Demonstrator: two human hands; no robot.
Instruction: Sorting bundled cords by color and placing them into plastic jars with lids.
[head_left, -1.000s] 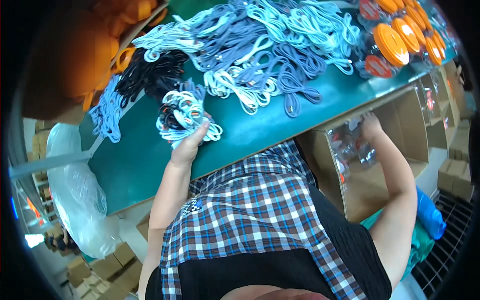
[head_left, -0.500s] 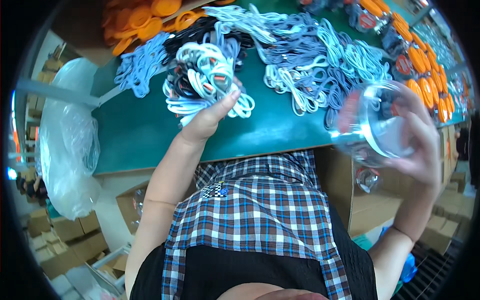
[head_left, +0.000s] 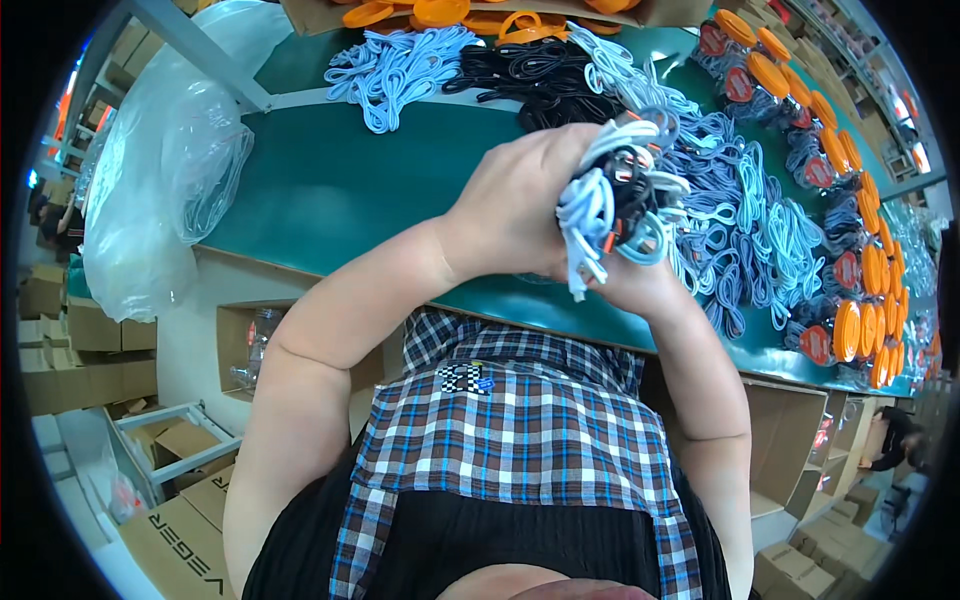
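My left hand (head_left: pixel 525 190) is closed around a bundle of coiled cables (head_left: pixel 625 200) in white, black, light blue and grey, held upright over the table edge. My right hand (head_left: pixel 640 285) is just below the bundle, with its fingers mostly hidden. Between my hands a sliver of the clear plastic jar (head_left: pixel 535 278) shows; the rest is covered by my left hand and the cables. Loose piles of coiled cables lie behind: light blue (head_left: pixel 395 75), black (head_left: pixel 535 75), grey-blue (head_left: pixel 705 155) and pale turquoise (head_left: pixel 790 245).
Filled clear jars with orange lids (head_left: pixel 846 330) stand in rows along the right. More orange lids (head_left: pixel 440 12) sit in a carton at the back. A large clear plastic bag (head_left: pixel 150 200) hangs at the left by a metal post (head_left: pixel 205 55). Cartons (head_left: pixel 180 550) stand below.
My left hand has carried the cable bundle rightward and turned it. My right hand has swung in from the right with the jar, to beneath the bundle. The view has shifted too.
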